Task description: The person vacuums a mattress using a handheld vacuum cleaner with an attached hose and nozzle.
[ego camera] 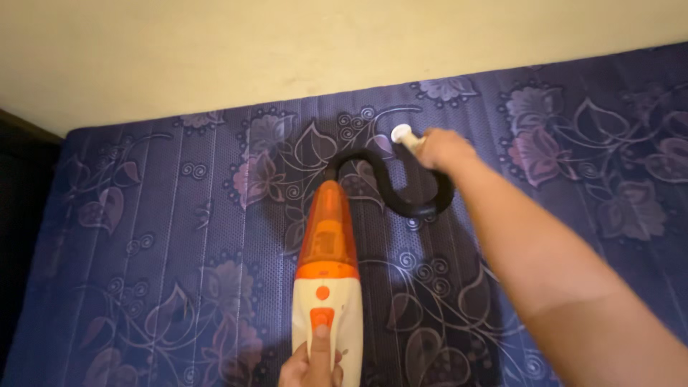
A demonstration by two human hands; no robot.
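Head view: left hand [312,367] fingers wrapped round handheld vacuum [327,279]; right hand [443,149] fingers gripping white nozzle [403,134] on purple mattress [165,236].

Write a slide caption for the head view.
Left hand grips orange-white handheld vacuum; right hand presses its hose nozzle onto purple floral mattress.

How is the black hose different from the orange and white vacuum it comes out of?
The hose is thin, black and curls in loops; the vacuum body is fat, straight, and orange and white. The right hand grips the hose's far end by its white nozzle, pressed to the purple mattress; the left hand holds the vacuum body, thumb on its orange switch. Both belong to one machine.
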